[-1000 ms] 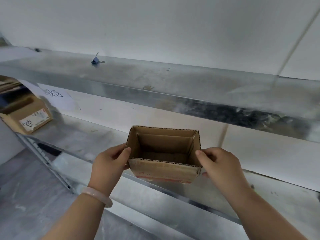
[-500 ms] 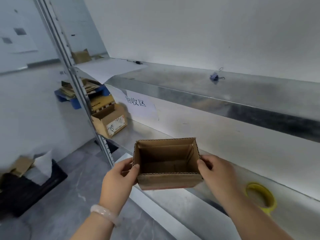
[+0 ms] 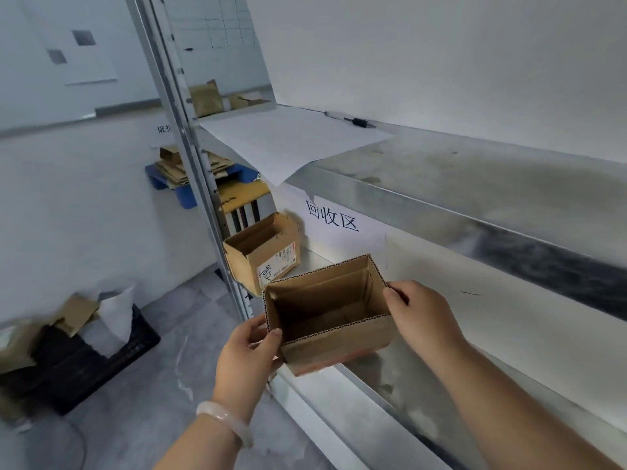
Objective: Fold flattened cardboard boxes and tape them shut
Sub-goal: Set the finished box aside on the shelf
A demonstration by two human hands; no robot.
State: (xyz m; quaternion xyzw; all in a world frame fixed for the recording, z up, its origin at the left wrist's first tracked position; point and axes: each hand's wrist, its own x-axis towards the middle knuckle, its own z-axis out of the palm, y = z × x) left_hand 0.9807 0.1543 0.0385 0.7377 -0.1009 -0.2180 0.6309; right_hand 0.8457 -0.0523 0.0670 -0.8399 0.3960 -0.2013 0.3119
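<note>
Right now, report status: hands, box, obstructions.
Left hand and right hand grip small box by its ends. Box formed, top open. Another open box on shelf just behind.

Held box (image 3: 334, 340): matt brown corrugated cardboard, fluted edges exposed. Shelf (image 3: 475, 184): dull galvanised metal, smudged. Sheet (image 3: 288, 140) on shelf: white paper. Bracelet (image 3: 225, 420): pale, glossy, smooth. Crate (image 3: 112, 354): black plastic.

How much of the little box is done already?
Done: the small box is popped open into shape, and flaps lie across its bottom. In hand: the left hand and right hand grip its two ends by the metal shelf. Left: its top is open, and no tape shows on it from here.
</note>
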